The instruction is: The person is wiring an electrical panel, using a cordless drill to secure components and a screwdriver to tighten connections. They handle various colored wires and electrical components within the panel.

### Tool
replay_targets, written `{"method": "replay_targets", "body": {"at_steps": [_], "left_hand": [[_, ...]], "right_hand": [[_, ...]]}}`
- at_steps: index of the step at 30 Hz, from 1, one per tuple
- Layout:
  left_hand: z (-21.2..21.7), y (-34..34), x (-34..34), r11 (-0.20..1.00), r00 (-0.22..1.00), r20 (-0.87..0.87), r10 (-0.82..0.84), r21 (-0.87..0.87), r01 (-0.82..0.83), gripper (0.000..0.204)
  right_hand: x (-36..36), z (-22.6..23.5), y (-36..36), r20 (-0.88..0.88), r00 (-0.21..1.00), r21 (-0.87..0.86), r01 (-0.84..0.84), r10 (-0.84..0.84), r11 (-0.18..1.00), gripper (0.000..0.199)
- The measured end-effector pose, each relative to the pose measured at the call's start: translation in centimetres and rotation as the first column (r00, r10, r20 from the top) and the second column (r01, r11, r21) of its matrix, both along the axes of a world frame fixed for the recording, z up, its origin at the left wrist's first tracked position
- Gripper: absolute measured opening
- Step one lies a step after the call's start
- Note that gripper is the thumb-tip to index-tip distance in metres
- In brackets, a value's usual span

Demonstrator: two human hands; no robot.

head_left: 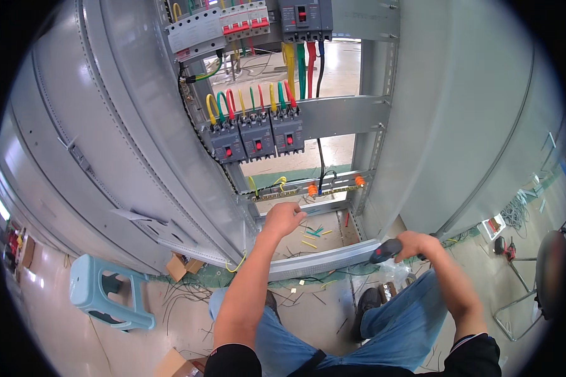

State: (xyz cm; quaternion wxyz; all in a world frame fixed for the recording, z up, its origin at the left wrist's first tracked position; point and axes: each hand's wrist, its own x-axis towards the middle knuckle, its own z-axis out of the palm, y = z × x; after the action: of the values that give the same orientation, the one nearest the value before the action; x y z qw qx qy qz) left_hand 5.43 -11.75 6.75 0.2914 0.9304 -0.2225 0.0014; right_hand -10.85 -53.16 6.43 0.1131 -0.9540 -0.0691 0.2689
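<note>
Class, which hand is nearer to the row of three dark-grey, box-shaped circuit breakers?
Left. The left hand is below the three dark-grey circuit breakers, apart from them; the right hand is farther off, lower and to the right, gripping a dark handheld tool.

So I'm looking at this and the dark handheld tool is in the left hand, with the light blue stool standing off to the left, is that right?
Not quite: the head view shows the dark handheld tool in the right hand, not the left hand. The light blue stool does stand off to the left.
</note>
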Motion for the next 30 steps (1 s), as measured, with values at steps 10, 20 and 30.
{"method": "replay_targets", "body": {"at_steps": [10, 20, 30], "left_hand": [[0.5, 2.1, -3.5, 0.998, 0.999, 0.036, -0.024, 0.066, 0.022, 0.036], [2.5, 3.6, -6.9, 0.994, 0.997, -0.072, 0.013, 0.108, -0.005, 0.038], [2.5, 6.6, -10.0, 0.989, 0.995, -0.095, 0.028, 0.144, -0.014, 0.035]], "right_hand": [[-12.4, -14.1, -15.2, 0.374, 0.627, 0.191, 0.668, -0.683, 0.719, 0.036], [-33.3, -31.4, -8.6, 0.248, 0.143, 0.246, 0.947, -0.958, 0.205, 0.030], [-35.5, -35.2, -5.5, 0.345, 0.288, 0.237, 0.894, -0.893, 0.380, 0.035]]}}
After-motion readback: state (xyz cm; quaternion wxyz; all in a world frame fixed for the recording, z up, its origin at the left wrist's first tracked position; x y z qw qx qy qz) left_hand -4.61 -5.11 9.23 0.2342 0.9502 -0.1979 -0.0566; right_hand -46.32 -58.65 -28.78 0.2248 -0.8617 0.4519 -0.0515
